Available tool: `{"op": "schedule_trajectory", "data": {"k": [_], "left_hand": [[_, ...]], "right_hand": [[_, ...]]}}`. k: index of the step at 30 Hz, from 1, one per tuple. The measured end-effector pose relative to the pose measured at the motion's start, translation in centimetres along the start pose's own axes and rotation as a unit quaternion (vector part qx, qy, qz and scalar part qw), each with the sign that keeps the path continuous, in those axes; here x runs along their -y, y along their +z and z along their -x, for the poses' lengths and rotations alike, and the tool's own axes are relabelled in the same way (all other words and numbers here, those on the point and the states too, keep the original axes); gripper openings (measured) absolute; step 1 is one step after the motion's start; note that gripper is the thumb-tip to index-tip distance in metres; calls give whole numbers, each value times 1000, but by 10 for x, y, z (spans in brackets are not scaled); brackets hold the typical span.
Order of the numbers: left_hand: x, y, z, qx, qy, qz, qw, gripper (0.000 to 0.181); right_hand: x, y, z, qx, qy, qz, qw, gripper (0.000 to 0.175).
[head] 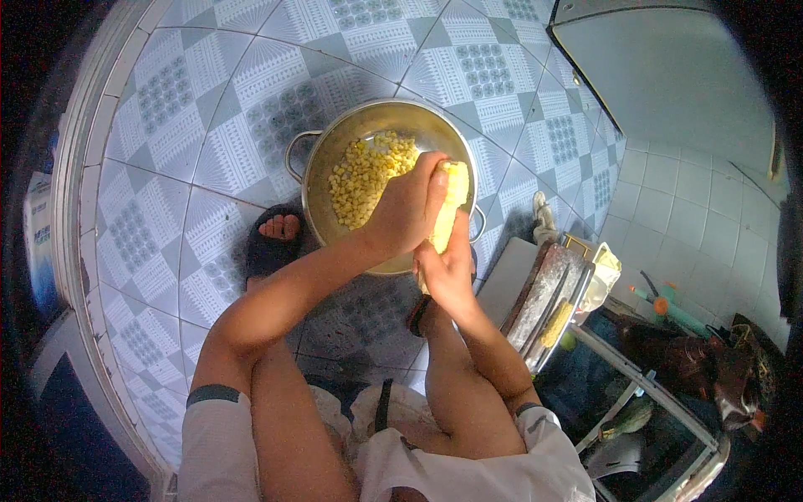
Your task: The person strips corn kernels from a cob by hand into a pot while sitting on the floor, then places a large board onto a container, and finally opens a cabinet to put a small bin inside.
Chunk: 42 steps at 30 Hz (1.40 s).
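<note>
An ear of yellow corn (456,194) is held at a slant over the right side of a two-handled metal pot (325,150). Around its upper part my left hand (401,207) is closed, with the thumb lying along the kernels. Lower down, my right hand (448,270) grips the same ear near its bottom end. Loose corn kernels (364,182) lie heaped in the left and middle of the pot, some hidden by my left hand and forearm. The pot stands on the floor between my feet.
Patterned tiles (232,150) cover the floor. To my right, another corn cob (556,324) lies on a low stand beside a dark, long board-like thing (542,295). A metal-framed rack (646,383) holds a green gourd-like vegetable (627,419). A sandal (273,241) is by the pot's left.
</note>
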State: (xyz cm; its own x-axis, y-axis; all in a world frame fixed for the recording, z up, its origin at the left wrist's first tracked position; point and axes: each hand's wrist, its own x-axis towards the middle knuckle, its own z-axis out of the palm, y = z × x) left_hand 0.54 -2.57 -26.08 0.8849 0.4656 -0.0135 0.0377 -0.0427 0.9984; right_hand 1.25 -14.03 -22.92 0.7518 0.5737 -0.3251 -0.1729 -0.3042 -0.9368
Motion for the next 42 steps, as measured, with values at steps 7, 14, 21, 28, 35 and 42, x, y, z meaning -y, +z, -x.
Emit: {"op": "schedule_trajectory", "data": {"k": [7,14,21,28,35,42], "left_hand": [[14,4,-7,9,58,-1,998,31],[28,6,-4,44,49,-63,996,32],[-4,-2,-1,36,-51,86,994,29],[-7,-7,-9,65,-58,135,987,31],[-6,1,-3,41,-40,178,982,29],[4,4,-3,62,-19,200,978,28]], "right_hand": [[-14,-10,-5,-5,-86,102,991,38],[-3,-3,0,5,-18,0,1000,38],[8,-6,-3,18,61,-105,992,36],[3,-11,-4,29,31,-53,998,34],[8,-16,-4,55,64,-117,989,36],[12,-23,-3,76,72,-172,979,36]]}}
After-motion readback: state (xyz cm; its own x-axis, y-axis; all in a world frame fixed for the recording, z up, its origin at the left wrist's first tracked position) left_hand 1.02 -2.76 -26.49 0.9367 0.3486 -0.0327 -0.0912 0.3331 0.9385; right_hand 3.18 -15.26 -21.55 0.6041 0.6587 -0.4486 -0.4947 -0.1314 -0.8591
